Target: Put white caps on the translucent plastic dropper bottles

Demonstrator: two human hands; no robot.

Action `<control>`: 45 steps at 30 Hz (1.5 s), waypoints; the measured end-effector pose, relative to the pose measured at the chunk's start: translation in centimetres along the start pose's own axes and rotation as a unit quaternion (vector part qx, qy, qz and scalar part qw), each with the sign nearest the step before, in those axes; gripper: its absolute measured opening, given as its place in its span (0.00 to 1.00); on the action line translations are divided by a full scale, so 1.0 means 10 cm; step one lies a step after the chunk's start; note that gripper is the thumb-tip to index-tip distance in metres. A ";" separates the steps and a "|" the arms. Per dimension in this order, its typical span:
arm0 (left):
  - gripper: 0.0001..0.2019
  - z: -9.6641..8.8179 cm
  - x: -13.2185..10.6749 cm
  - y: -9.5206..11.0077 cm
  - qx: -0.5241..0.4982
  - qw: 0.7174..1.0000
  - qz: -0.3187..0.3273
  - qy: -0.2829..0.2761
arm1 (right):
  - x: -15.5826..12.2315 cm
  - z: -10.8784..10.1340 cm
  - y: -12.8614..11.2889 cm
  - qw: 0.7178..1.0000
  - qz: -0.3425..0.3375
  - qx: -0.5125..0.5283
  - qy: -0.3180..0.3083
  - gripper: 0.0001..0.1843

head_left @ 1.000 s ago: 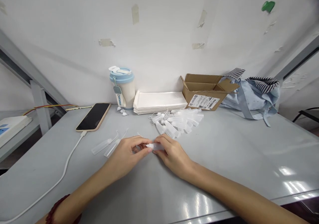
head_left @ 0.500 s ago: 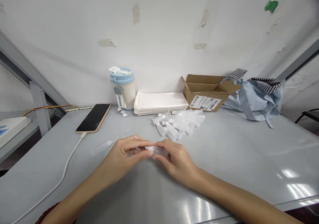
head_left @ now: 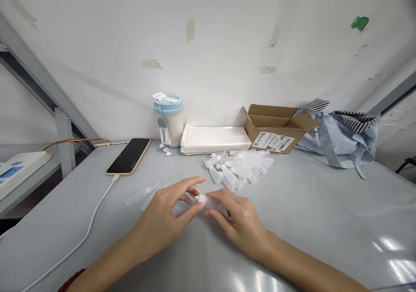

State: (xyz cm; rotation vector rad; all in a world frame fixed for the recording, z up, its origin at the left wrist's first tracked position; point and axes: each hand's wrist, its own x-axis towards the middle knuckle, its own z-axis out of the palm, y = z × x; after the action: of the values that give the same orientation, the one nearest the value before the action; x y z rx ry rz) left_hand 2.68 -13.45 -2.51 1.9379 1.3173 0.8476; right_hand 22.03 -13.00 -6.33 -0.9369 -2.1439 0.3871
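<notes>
A small translucent squeeze bottle point(head_left: 212, 203) with a white nozzle cap point(head_left: 201, 198) lies sideways between my hands, above the table. My right hand point(head_left: 238, 216) grips the bottle's body between thumb and fingers; part of the body is hidden by them. Around the cap, my left hand point(head_left: 172, 207) has its fingers parted. Its index finger is raised, while the thumb is close to the cap; whether it touches I cannot tell. Just beyond the left hand, a similar bottle point(head_left: 138, 196) with a thin curved tip lies on the table, with another partly hidden beside it.
Several translucent bottles point(head_left: 238, 166) form a pile ahead of my hands. Behind are a stack of white packets point(head_left: 217, 137), a lidded cup point(head_left: 172, 125), small white caps point(head_left: 167, 151) and an open carton point(head_left: 276, 129). A phone point(head_left: 129, 156) with a cable point(head_left: 94, 216) lies left; a blue bag point(head_left: 334, 138), right.
My left index finger has lifted off the cap and the left fingers have spread. The right hand keeps hold of the bottle. The whole view has shifted slightly.
</notes>
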 end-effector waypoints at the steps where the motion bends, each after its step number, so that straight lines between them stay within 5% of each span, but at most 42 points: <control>1: 0.21 -0.01 0.00 0.01 -0.017 1.000 -0.019 -0.004 | 0.00 0.00 -0.01 1.000 -0.008 -0.003 0.001 0.09; 7: 0.40 -0.04 0.03 0.08 -0.101 0.987 -0.107 0.069 | 0.00 0.00 -0.05 0.992 -0.102 -0.056 0.051 0.09; 9: 0.43 -0.06 0.04 0.10 -0.113 0.984 -0.130 0.034 | 0.01 0.00 -0.05 0.986 -0.127 -0.071 0.079 0.09; 13: 0.17 -0.12 0.05 0.15 -0.069 0.980 -0.154 -0.108 | 0.03 -0.01 -0.06 0.981 -0.148 -0.078 0.093 0.10; 15: 0.17 -0.14 0.04 0.17 -0.039 0.981 -0.131 -0.135 | 0.03 -0.02 -0.06 0.980 -0.154 -0.081 0.095 0.09; 22: 0.10 -0.12 0.01 0.10 -0.010 0.994 -0.042 -0.097 | 0.03 -0.03 -0.05 0.987 -0.135 -0.043 0.075 0.10; 36: 0.20 -0.12 0.03 0.08 -0.076 0.978 -0.161 -0.111 | 0.03 -0.02 -0.02 0.991 -0.104 0.016 0.082 0.12; 45: 0.18 -0.09 0.02 -0.01 -0.117 0.974 -0.141 -0.131 | 0.05 -0.07 -0.05 0.994 -0.069 0.071 0.053 0.10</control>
State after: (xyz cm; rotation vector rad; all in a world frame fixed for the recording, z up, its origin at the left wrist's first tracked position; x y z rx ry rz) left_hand 2.00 -13.10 -2.02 1.5712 1.2351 0.5578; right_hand 22.10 -13.02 -5.29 -0.7083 -2.0412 0.4060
